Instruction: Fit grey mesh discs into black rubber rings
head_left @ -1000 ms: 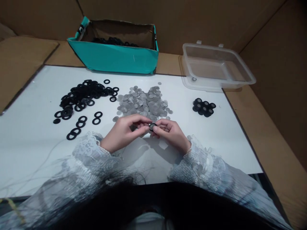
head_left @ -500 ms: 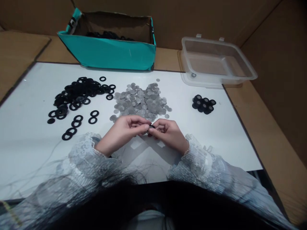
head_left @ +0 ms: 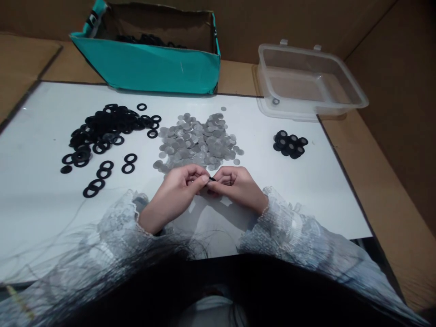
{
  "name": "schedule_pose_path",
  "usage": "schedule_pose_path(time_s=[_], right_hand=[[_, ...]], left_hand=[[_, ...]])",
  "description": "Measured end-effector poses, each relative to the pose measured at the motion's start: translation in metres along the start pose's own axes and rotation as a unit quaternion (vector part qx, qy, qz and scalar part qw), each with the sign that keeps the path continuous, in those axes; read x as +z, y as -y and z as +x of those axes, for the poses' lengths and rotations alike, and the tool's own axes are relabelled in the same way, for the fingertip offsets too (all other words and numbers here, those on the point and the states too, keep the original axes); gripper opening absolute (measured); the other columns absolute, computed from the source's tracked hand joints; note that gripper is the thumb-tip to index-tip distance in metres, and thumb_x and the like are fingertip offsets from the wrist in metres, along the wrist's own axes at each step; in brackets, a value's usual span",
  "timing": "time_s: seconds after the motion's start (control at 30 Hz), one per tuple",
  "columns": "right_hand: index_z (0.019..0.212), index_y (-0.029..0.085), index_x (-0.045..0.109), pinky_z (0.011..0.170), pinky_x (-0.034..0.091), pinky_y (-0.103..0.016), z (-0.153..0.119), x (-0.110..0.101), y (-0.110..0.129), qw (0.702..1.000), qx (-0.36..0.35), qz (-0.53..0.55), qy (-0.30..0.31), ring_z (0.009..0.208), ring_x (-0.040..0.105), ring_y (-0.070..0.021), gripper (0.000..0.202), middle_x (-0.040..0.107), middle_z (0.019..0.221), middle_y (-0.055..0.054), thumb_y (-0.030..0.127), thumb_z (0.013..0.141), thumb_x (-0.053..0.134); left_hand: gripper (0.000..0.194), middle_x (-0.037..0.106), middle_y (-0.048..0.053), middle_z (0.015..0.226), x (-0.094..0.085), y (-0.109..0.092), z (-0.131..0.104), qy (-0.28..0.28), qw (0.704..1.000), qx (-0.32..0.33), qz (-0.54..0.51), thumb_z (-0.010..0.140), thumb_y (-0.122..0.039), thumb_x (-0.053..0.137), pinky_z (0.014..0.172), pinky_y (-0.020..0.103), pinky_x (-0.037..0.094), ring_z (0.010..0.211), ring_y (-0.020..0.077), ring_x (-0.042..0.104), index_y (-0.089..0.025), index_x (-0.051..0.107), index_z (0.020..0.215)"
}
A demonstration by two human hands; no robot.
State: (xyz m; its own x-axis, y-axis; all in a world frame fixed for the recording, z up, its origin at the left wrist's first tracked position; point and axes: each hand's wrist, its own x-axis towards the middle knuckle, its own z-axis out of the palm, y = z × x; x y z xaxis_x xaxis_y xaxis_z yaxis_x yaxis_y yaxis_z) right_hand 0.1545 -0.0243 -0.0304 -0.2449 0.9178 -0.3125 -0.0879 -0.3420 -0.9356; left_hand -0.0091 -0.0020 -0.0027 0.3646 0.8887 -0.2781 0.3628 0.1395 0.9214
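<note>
Two hands, one black piece: our left hand (head_left: 170, 194) and right hand (head_left: 240, 187) meet just in from the near edge of the white tabletop (head_left: 306, 200), around a black piece (head_left: 212, 179).
Grip: both hands pinch the black piece between thumb and fingertips, left from one side, right from the other; the other fingers curl in behind.
Black piece: it lies nearly edge-on to us, so only a thin dark sliver shows. We cannot tell whether its middle is filled.
What that means: we judge that both hands are busy with this single piece; neither touches another ring.
Pale discs: a loose heap (head_left: 204, 141) spreads just beyond our fingers, midway between the left and right edges, with one disc (head_left: 223, 109) apart toward the far edge.
Black rings: they pile up (head_left: 112, 120) toward the far left corner, and a few loose ones (head_left: 123, 169) lie on our side of the pile.
Grey-centred pieces: a compact cluster (head_left: 282, 141) sits near the right edge, well apart from our hands.
Teal box: it stands along the far edge (head_left: 146, 68), with dark rings inside.
Clear container: it sits at the far right corner (head_left: 358, 101), a small round thing (head_left: 275, 101) showing at its near left corner.
</note>
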Motion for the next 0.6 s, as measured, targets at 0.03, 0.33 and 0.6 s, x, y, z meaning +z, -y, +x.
schedule_pose_path(time_s=[0.03,0.33,0.6], right_hand=[[0.064,0.017,0.059,0.053,0.049,-0.023,0.000,0.000,0.000,1.000,0.001,0.000,0.001,0.052,0.061,-0.0098,0.030,0.065,0.056,0.002,0.036,0.062,0.082],[0.063,0.017,0.055,0.053,0.048,-0.022,0.001,0.001,0.000,1.000,0.006,-0.005,0.012,0.052,0.060,-0.0098,0.036,0.064,0.055,0.002,0.042,0.061,0.082],[0.064,0.018,0.053,0.053,0.047,-0.022,0.003,0.000,-0.004,1.000,0.003,0.006,0.018,0.054,0.060,-0.0101,0.037,0.062,0.055,0.003,0.041,0.062,0.082]], left_hand=[[0.012,0.064,0.000,0.061,0.001,0.000,-0.001,-0.001,1.000,-0.003,-0.005,0.079,-0.027,0.056,0.053,0.024,0.046,0.056,0.0141,0.057,-0.018,0.063,0.075],[0.017,0.053,-0.003,0.057,0.014,0.004,-0.006,-0.055,0.997,-0.027,-0.041,0.081,-0.033,0.052,0.055,0.025,0.038,0.056,0.0135,0.048,-0.018,0.057,0.075],[0.017,0.051,-0.002,0.063,0.024,0.001,-0.009,-0.112,0.993,0.014,0.027,0.083,-0.034,0.046,0.059,0.029,0.039,0.058,0.0149,0.048,-0.019,0.054,0.079]])
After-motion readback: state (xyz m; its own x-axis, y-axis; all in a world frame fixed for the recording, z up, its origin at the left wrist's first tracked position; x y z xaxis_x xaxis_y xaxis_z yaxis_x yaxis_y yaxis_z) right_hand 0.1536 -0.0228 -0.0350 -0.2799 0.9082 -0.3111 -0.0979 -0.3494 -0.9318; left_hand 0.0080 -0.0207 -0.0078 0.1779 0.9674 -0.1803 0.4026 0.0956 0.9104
